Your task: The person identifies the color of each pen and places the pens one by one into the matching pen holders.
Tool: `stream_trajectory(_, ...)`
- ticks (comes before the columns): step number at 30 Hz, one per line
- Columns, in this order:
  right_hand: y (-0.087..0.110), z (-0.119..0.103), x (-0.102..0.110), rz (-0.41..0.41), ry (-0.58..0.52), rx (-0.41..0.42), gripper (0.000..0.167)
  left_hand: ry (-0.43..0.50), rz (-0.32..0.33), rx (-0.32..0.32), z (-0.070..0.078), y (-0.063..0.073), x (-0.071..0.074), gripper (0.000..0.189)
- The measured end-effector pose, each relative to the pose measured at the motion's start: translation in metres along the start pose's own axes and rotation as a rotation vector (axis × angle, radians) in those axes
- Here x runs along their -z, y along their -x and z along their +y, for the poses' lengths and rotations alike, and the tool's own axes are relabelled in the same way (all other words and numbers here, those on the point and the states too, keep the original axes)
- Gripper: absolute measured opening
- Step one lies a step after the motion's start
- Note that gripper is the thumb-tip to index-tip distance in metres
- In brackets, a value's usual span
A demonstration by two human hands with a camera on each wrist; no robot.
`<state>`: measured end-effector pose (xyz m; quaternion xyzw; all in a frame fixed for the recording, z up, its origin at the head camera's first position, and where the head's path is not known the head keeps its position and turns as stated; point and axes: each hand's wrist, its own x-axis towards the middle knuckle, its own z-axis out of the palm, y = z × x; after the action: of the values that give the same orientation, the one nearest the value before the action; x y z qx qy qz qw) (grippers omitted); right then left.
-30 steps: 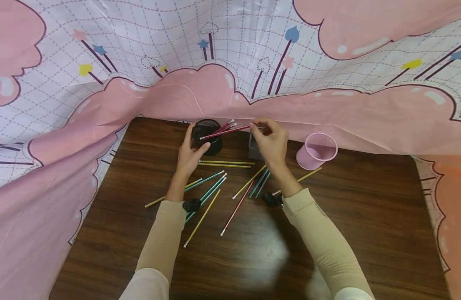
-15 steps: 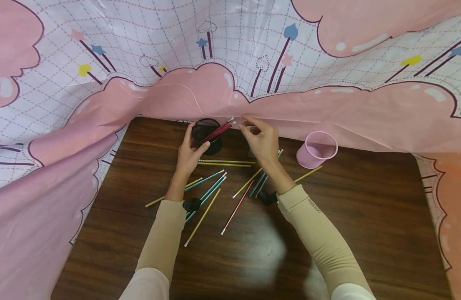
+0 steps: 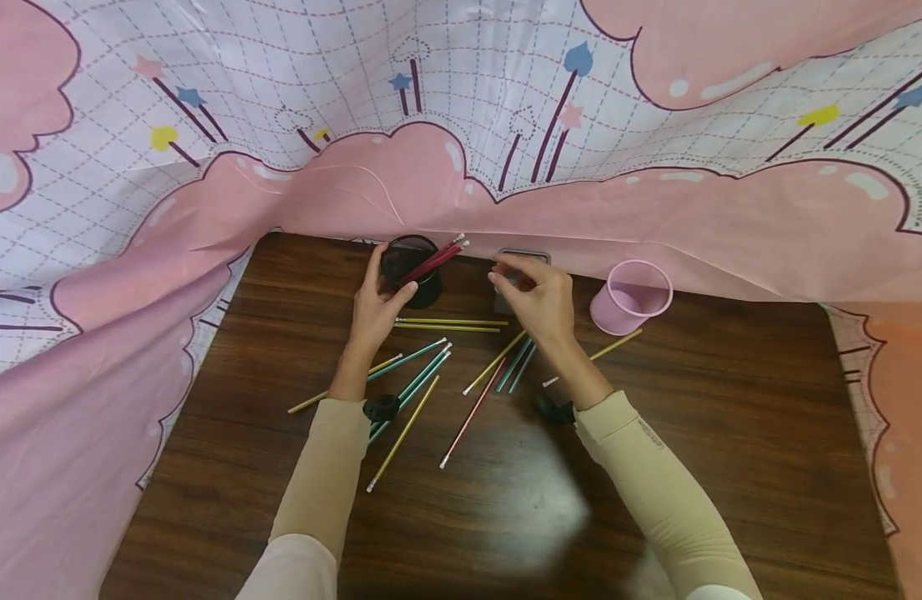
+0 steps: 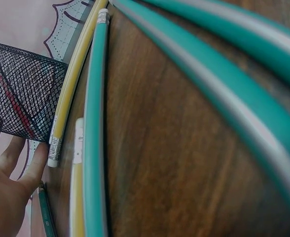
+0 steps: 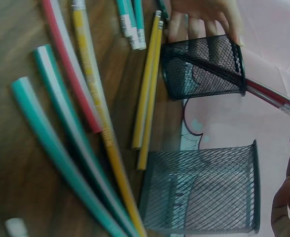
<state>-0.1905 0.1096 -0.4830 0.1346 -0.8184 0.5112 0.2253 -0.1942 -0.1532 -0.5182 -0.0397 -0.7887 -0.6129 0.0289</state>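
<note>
My left hand (image 3: 373,315) grips the round black mesh pencil cup (image 3: 428,293), thumb on the near side and fingers round the left. Several red pencils (image 3: 435,262) lean out of that cup to the right, eraser ends up. Nothing is held in my right hand (image 3: 545,307), its thumb and fingers loosely bent above the square grey mesh cup (image 3: 504,303). In the right wrist view, the square mesh cup (image 5: 201,192) stands beside the fingertips, apart from them. A loose red pencil (image 3: 472,417) lies on the table.
Two yellow pencils (image 3: 453,325) lie before the cups. Green pencils (image 3: 423,379) and a yellow pencil (image 3: 403,433) lie near my left forearm; more green pencils (image 3: 515,365) lie by my right wrist. A pink cup (image 3: 618,313) stands at right. A patterned cloth (image 3: 431,187) hangs behind.
My right hand has let go of a red pencil, which now rests in the round cup with the others. That hand then drew back to the right. My left hand keeps its grip.
</note>
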Motion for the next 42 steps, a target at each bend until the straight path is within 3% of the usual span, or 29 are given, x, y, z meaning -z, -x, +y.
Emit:
stream_trajectory(20,0.025,0.005,0.012,-0.071,0.005,0.028,0.02,-0.015,-0.007,0.014,0.003,0.001,0.001,0.076)
stream_trajectory(42,0.064,0.008,0.016,-0.243,-0.019,0.09,0.021,-0.016,-0.01,0.01,0.004,0.001,0.001,0.074)
